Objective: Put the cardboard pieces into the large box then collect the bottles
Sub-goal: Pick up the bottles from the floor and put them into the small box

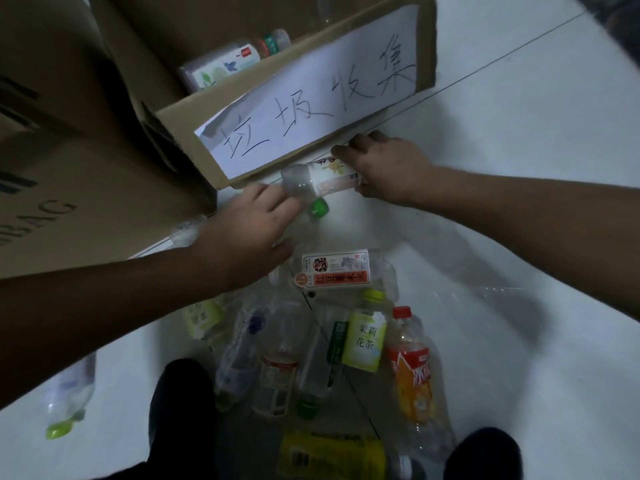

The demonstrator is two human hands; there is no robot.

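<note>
My right hand (384,168) grips a clear bottle with a white and red label (322,178) lying just below the front wall of the cardboard box (180,119). A white paper sign (311,88) is taped to that wall. My left hand (256,223) reaches toward the bottle's green cap (318,206); its fingers are near the neck, and whether they grip it is unclear. Two bottles (225,65) lie inside the box. Several empty bottles are piled on the floor below my hands, among them a red-capped orange one (410,372) and a yellow-green tea bottle (365,336).
A large brown carton (69,140) stands at the left, against the labelled box. One stray bottle (69,396) lies at lower left. My dark shoes (180,410) are at the bottom edge. White tiled floor (519,98) spreads to the right.
</note>
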